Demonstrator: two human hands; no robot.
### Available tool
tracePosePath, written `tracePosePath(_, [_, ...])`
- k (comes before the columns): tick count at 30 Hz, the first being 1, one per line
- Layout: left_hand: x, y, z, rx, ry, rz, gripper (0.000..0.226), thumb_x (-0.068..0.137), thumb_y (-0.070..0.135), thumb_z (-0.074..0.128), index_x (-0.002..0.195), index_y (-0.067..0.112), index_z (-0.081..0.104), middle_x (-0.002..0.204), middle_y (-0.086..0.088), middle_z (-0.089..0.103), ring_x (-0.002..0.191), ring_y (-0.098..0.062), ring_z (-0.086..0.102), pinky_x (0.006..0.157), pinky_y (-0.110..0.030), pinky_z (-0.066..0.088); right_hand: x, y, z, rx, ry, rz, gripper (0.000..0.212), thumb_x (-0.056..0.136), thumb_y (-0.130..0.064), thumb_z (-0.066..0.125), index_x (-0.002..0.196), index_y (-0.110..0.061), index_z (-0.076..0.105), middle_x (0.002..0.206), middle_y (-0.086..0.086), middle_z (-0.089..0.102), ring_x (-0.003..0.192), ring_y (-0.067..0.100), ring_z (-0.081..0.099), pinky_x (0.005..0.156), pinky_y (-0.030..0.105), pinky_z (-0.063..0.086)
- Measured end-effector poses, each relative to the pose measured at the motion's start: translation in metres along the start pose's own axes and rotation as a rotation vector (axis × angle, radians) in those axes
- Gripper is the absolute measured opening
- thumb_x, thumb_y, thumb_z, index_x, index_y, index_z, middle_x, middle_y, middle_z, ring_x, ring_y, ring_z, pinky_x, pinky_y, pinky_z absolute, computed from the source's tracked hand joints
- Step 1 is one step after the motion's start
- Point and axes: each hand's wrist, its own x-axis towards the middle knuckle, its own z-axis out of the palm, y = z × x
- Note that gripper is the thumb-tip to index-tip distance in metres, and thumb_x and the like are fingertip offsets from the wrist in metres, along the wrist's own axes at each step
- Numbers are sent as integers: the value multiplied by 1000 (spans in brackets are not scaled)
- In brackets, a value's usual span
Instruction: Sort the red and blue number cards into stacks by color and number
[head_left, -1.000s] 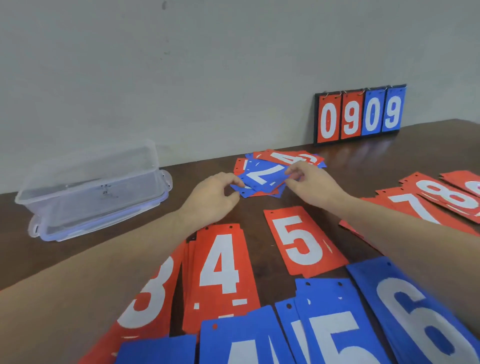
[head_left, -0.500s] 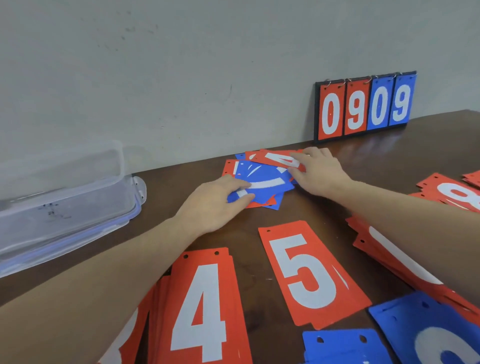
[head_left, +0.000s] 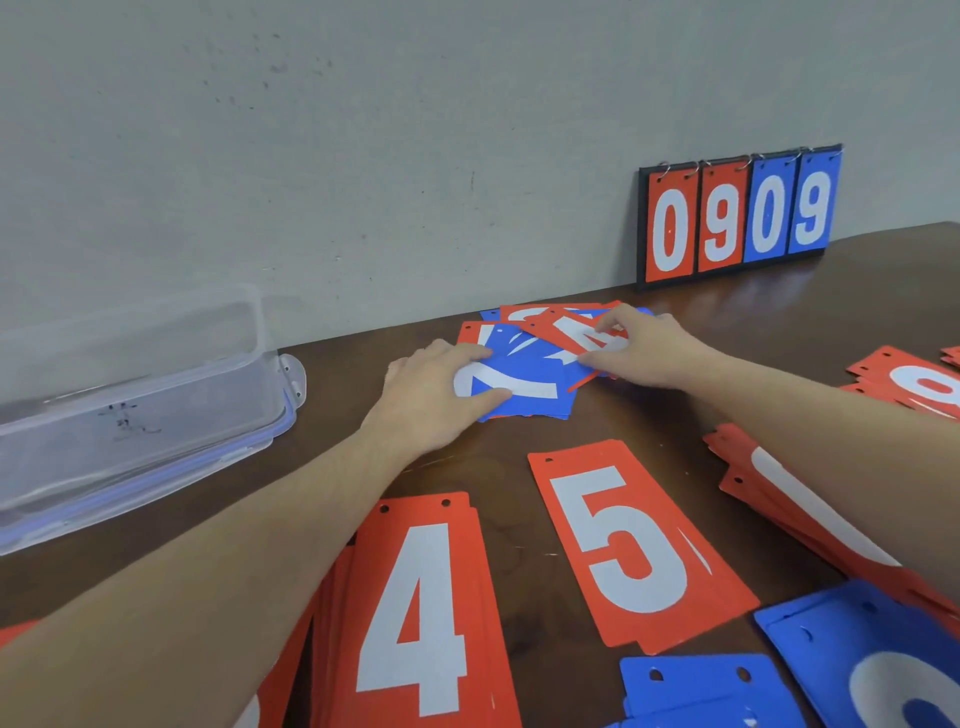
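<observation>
A mixed pile of red and blue number cards (head_left: 511, 313) lies at the back of the brown table. My left hand (head_left: 434, 397) rests on a blue 7 card (head_left: 524, 387) at the front of the pile, fingers and thumb lying on its face. My right hand (head_left: 647, 351) pinches a red card (head_left: 553, 328) on top of the pile between thumb and forefinger. Sorted stacks lie nearer me: red 4 (head_left: 423, 613), red 5 (head_left: 631, 545), a red stack (head_left: 769, 488) partly under my right forearm, and red 8 (head_left: 922, 387).
Blue stacks (head_left: 878, 660) sit at the bottom right, another blue stack (head_left: 709, 688) beside them. A clear plastic container (head_left: 130, 405) stands at the left. A flip scoreboard reading 0909 (head_left: 737, 218) leans against the wall at the back right.
The blue 7 card has slid toward me and left under my left hand. My right hand has shifted onto the red card on the pile and taken it between thumb and forefinger.
</observation>
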Motion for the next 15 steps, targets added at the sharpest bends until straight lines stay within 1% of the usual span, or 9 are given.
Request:
tracePosePath(2, [1, 0, -1, 13, 15, -26, 56, 86, 59, 65, 137, 41, 51, 134, 10, 49, 129, -15, 42, 111, -41, 24, 1, 1, 0, -22, -18, 31, 59, 90, -58, 63, 140, -32, 47, 150, 9, 42, 140, 32, 34, 113, 46, 34])
tracePosePath(5, [1, 1, -4, 2, 49, -36, 61, 82, 57, 71, 138, 44, 49, 137, 13, 45, 129, -17, 38, 103, -39, 23, 6, 2, -1, -54, 19, 32, 70, 83, -62, 69, 141, -33, 43, 148, 8, 46, 136, 33, 40, 111, 52, 37])
tracePosePath(7, [0, 1, -6, -20, 61, -21, 61, 83, 51, 74, 138, 43, 50, 136, 14, 44, 125, -16, 39, 97, -34, 22, 7, 0, -3, -52, 73, 7, 84, 77, -56, 78, 146, -32, 35, 147, 11, 44, 133, 35, 43, 110, 54, 38])
tracePosePath(8, [0, 0, -6, -68, 59, -9, 59, 84, 44, 75, 138, 41, 51, 135, 13, 44, 122, -14, 40, 98, -33, 25, 6, 0, -4, -24, 87, -5, 90, 75, -52, 82, 147, -33, 31, 146, 13, 40, 132, 36, 43, 109, 55, 40])
tracePosePath(10, [-1, -1, -7, -220, 46, 20, 57, 88, 23, 75, 139, 33, 52, 129, 9, 40, 115, -4, 42, 104, -22, 34, 3, -2, -6, 53, 85, -21, 97, 72, -42, 87, 149, -32, 28, 146, 14, 35, 131, 36, 44, 108, 53, 43])
tracePosePath(11, [-1, -1, -8, -275, 45, 28, 57, 89, 11, 72, 140, 29, 52, 126, 7, 37, 112, -1, 41, 101, -12, 35, 1, -3, -7, 74, 81, -22, 99, 72, -40, 88, 149, -31, 27, 145, 14, 36, 130, 35, 45, 106, 51, 45])
tracePosePath(12, [-2, -1, -10, -304, 53, 29, 60, 88, 1, 67, 140, 27, 52, 125, 6, 34, 111, 0, 41, 94, -1, 34, -1, -2, -8, 79, 88, -17, 100, 71, -40, 89, 149, -31, 28, 143, 14, 37, 129, 34, 45, 105, 51, 45])
tracePosePath(13, [-4, -1, -11, -318, 67, 15, 64, 87, -5, 63, 141, 27, 51, 126, 5, 31, 112, -3, 41, 87, 4, 32, -3, -2, -8, 78, 105, -8, 101, 70, -42, 89, 149, -30, 28, 142, 13, 39, 129, 33, 46, 105, 51, 46])
tracePosePath(15, [-5, 0, -15, -364, 100, -51, 70, 86, -9, 61, 142, 31, 48, 131, 3, 28, 113, -8, 42, 77, 6, 33, -9, -1, -8, 101, 153, 5, 98, 71, -46, 87, 149, -27, 31, 141, 12, 44, 129, 31, 47, 104, 51, 47])
